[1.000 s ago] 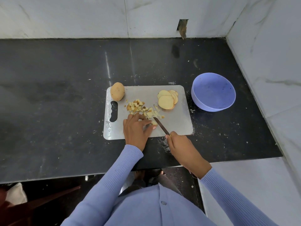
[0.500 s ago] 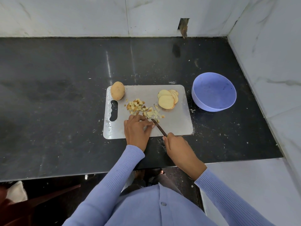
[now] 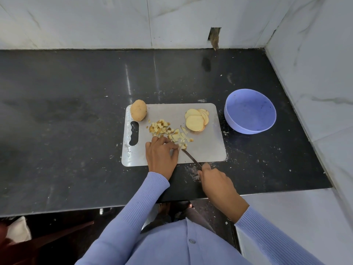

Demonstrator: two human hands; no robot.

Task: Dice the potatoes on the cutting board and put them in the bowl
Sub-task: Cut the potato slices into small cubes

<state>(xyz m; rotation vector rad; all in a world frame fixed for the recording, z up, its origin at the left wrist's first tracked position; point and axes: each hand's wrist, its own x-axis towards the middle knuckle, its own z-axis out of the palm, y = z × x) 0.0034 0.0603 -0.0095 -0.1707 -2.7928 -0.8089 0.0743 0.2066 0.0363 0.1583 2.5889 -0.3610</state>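
A grey cutting board [image 3: 206,150] lies on the black counter. On it are a whole potato [image 3: 138,112] at the far left corner, a stack of potato slices [image 3: 195,120] at the far right, and a pile of diced potato [image 3: 168,131] in the middle. My left hand [image 3: 159,154] rests on the board and pinches a small potato piece at the near edge of the pile. My right hand [image 3: 215,181] grips a knife [image 3: 191,157] whose blade tip meets that piece. The purple bowl [image 3: 250,110] stands to the right of the board with nothing in it.
White marble walls close the counter at the back and on the right. The black counter [image 3: 66,131] stretches wide to the left of the board. Its front edge runs just below my wrists. Small potato crumbs lie scattered around the board.
My right hand drew the knife back toward me a little, then set the blade at the piece again. My left hand has stayed on the potato piece.
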